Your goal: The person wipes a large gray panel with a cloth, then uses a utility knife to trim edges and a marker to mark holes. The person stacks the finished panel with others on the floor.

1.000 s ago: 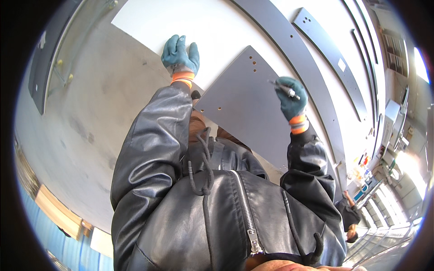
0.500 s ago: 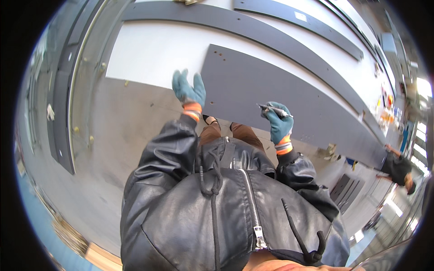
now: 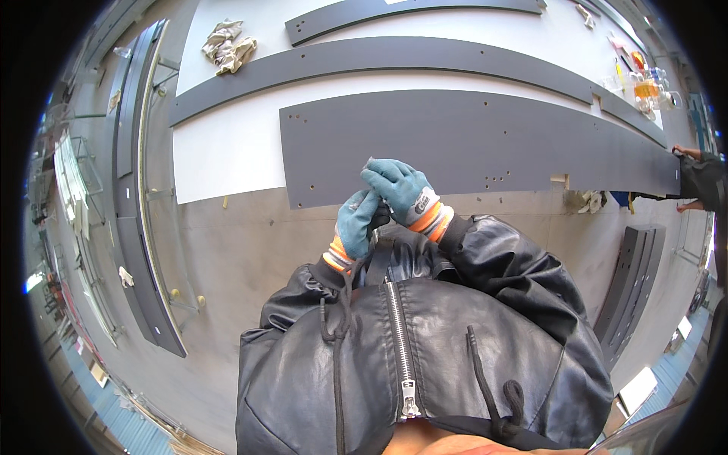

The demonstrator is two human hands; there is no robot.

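Note:
Both my hands wear teal gloves with orange cuffs and meet in front of my chest. My right hand (image 3: 400, 189) is curled around a small dark marker, whose pale tip (image 3: 369, 161) just shows above the fingers. My left hand (image 3: 356, 224) rises from below, its fingers pressed against the right hand's fingers; whether it grips the marker is hidden. Just beyond the hands lies a large dark grey panel (image 3: 470, 136) with small drilled holes, on a white worktop (image 3: 227, 152).
Two longer grey strips (image 3: 379, 57) lie further back on the worktop, with rags (image 3: 227, 45) at its far left and bottles (image 3: 644, 83) at far right. Another person's hand (image 3: 686, 152) is at the panel's right end. Stacked grey panels (image 3: 629, 280) stand right, a curved rack (image 3: 140, 227) left.
My left hand has left the panel and come in to meet the right hand. Both hands have drawn back from the panel toward my chest, and the view has swung to the whole worktop.

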